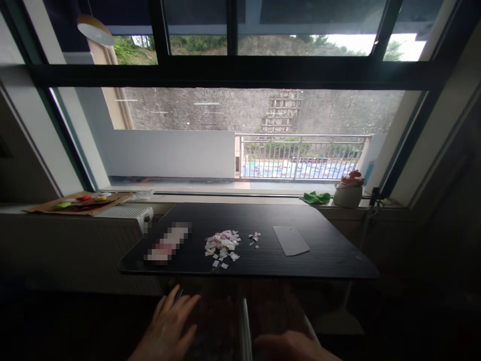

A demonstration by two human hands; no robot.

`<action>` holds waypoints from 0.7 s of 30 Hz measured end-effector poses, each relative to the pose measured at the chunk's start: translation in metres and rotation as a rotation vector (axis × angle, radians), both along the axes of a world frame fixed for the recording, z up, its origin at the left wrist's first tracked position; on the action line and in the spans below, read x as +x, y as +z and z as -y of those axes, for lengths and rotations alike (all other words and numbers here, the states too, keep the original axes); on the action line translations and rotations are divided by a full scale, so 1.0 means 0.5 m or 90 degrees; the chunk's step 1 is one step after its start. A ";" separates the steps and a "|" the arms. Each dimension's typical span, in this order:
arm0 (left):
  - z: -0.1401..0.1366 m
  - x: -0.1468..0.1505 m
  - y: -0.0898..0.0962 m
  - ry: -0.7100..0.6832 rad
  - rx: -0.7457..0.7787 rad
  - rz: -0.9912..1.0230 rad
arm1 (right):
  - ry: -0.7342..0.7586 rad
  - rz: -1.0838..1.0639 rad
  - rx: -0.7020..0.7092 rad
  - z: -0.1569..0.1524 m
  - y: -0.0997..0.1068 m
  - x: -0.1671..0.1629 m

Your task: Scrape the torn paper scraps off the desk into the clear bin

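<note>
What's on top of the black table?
Black table: pixelated strip at left, pile of small pale pieces, a smaller cluster beside it, pale flat sheet at right. What lies under the pile and sheet is covered; can't tell.

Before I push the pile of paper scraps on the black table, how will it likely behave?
The pile of paper scraps will probably scatter rather than slide together, since its pieces lie loose. Each looks small and thin, so likely light. Pieces closest to the front edge of the black table might slip off.
</note>
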State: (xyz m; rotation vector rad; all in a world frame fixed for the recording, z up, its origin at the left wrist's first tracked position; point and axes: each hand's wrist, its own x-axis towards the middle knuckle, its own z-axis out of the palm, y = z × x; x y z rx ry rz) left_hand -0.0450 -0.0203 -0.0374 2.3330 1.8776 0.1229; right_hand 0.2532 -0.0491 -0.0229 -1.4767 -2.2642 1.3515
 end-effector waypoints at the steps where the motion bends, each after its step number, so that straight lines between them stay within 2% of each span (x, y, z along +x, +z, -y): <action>1: 0.002 -0.005 0.002 0.000 0.024 0.007 | -0.049 -0.024 0.053 -0.012 0.016 0.023; 4: -0.004 -0.005 0.025 -0.033 0.119 0.058 | -0.221 -0.028 0.255 -0.081 0.073 0.096; 6: -0.027 0.015 0.053 -0.080 0.170 0.098 | -0.377 0.145 0.361 -0.146 0.102 0.129; 7: -0.045 0.030 0.068 -0.096 0.179 0.115 | -0.439 0.265 0.352 -0.177 0.111 0.136; 8: -0.067 0.045 0.082 -0.101 0.182 0.135 | -0.447 0.355 0.306 -0.205 0.115 0.136; 10: -0.119 0.073 0.100 -0.073 0.175 0.186 | -0.420 0.381 0.269 -0.242 0.110 0.120; 12: -0.168 0.091 0.102 -0.049 0.183 0.252 | -0.391 0.404 0.276 -0.255 0.097 0.094; 16: -0.222 0.099 0.071 -0.155 0.197 0.377 | -0.358 0.418 0.307 -0.252 0.077 0.081; 21: -0.229 0.107 0.037 -0.188 0.265 0.375 | -0.380 0.365 0.309 -0.276 0.071 0.124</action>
